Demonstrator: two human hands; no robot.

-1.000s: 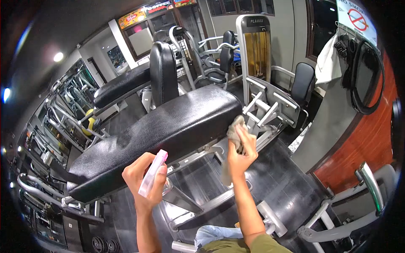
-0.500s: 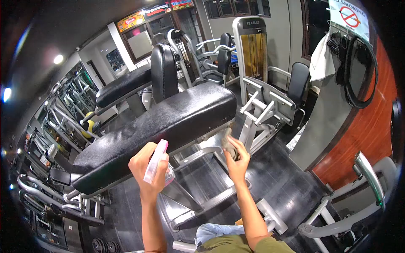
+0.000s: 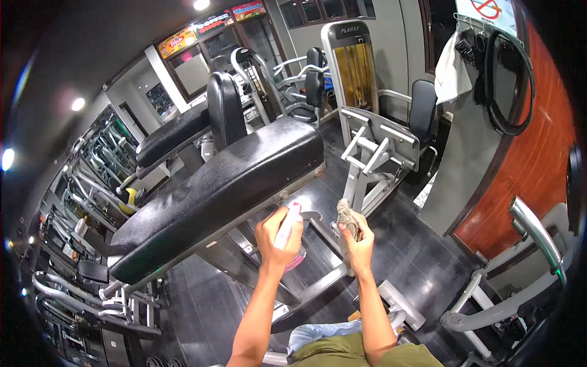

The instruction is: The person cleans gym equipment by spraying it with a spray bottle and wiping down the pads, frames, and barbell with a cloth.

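Note:
My left hand (image 3: 276, 240) is wrapped round a clear spray bottle (image 3: 288, 227) with a pink nozzle, held upright in front of the bench frame. To its right, my right hand (image 3: 359, 241) grips a crumpled grey-beige cloth (image 3: 347, 219). The two hands are apart, and neither touches the bench. Beyond them a long black padded bench (image 3: 220, 192) slants from lower left to upper right. Its metal frame (image 3: 333, 275) stands below and behind my hands.
A weight machine (image 3: 350, 67) stands behind the bench, with a metal footplate (image 3: 385, 137) before it. A grey machine arm (image 3: 532, 229) is at the right, near a red wood panel (image 3: 520, 177). A white towel (image 3: 451, 70) hangs at upper right.
My left hand has moved right with the bottle, closer to my right hand. My right hand with the cloth has shifted slightly right and down. The view has turned, so the bench sits further left.

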